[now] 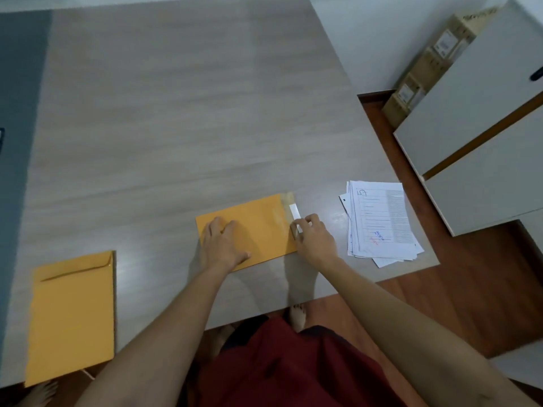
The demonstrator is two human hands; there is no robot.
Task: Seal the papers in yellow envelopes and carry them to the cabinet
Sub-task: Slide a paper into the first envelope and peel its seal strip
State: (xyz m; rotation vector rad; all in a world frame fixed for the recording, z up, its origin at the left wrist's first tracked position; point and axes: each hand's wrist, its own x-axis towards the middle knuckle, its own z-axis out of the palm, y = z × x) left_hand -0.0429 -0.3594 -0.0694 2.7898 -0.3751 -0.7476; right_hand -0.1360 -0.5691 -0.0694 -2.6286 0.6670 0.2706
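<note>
A yellow envelope (261, 224) lies flat near the table's front edge, its flap end pointing right. My left hand (223, 245) presses flat on its left part. My right hand (314, 236) pinches a white adhesive strip (295, 214) at the flap end. A stack of printed papers (382, 221) sits on the table to the right of the envelope. A second yellow envelope (72, 315) lies at the front left, its lower edge hanging over the table's edge.
The grey wood-grain table (176, 127) stretches back from me. A white cabinet (482, 136) with a brown gap between its doors stands to the right on the wooden floor. Cardboard boxes (426, 66) lean against the wall behind it.
</note>
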